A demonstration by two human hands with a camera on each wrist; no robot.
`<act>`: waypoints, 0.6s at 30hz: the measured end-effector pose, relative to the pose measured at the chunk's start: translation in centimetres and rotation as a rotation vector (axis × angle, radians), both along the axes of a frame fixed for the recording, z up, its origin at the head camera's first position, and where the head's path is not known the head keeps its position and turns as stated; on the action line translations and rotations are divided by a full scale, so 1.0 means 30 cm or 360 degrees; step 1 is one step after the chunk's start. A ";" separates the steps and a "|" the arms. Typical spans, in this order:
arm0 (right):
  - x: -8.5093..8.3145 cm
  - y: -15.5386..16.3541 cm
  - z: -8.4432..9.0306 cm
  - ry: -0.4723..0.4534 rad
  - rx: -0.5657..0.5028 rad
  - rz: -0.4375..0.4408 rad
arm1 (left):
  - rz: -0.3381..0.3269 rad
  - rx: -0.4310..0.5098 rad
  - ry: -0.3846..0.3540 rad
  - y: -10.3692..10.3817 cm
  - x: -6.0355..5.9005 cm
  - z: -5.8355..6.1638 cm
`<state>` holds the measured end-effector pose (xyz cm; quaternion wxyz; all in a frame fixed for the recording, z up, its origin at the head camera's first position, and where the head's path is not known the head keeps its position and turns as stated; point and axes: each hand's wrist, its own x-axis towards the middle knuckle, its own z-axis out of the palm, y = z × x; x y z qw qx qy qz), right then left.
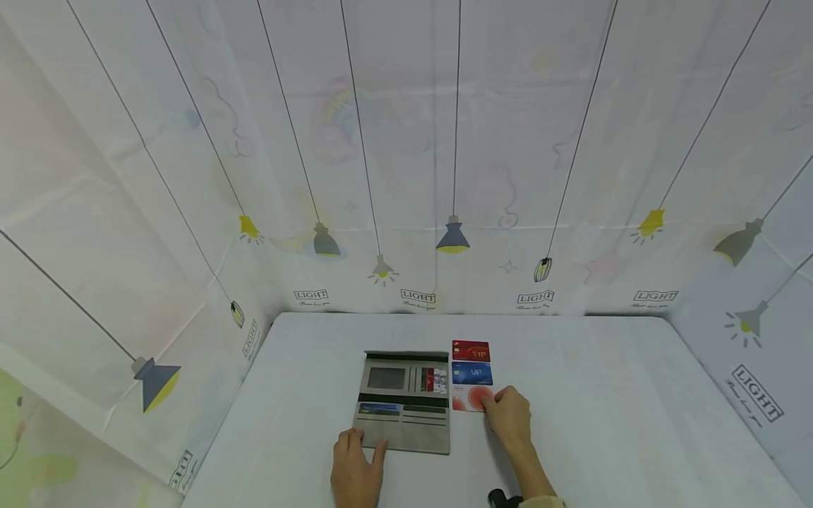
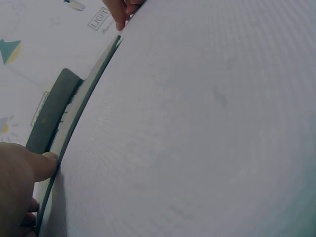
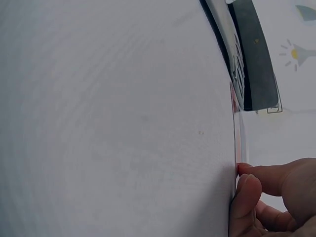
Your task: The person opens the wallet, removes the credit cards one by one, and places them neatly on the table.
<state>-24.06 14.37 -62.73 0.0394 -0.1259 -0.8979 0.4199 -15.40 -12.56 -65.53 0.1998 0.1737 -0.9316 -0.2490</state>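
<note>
The open wallet (image 1: 404, 403) looks like matt grey suede-like cloth. The three cards (image 1: 471, 375) beside it are smooth, glossy plastic. The table (image 1: 635, 423) wears a white, finely woven matt cover.

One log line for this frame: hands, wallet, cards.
left hand: presses open grey wallet | right hand: fingers on pale red-spot card | blue card, red card beyond
</note>
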 end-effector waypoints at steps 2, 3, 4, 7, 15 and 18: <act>-0.002 0.001 0.000 -0.0001 -0.0002 -0.0007 | -0.0006 -0.0001 0.0010 -0.001 0.000 0.000; -0.004 0.001 -0.001 0.0001 -0.0002 -0.0011 | -0.0007 0.0001 0.0013 -0.001 0.000 0.000; -0.005 0.002 -0.002 -0.0004 -0.0002 -0.0013 | -0.0010 -0.0002 0.0011 -0.001 0.000 0.000; -0.009 0.004 -0.007 -0.0021 -0.0007 -0.0015 | -0.0013 -0.0001 0.0009 -0.001 0.000 -0.001; -0.004 0.000 0.007 -0.0049 -0.0027 0.0018 | -0.0015 -0.0011 0.0042 -0.001 0.003 -0.003; -0.004 -0.012 0.018 -0.0053 -0.0031 0.0017 | -0.0014 -0.0011 0.0030 -0.001 0.003 -0.001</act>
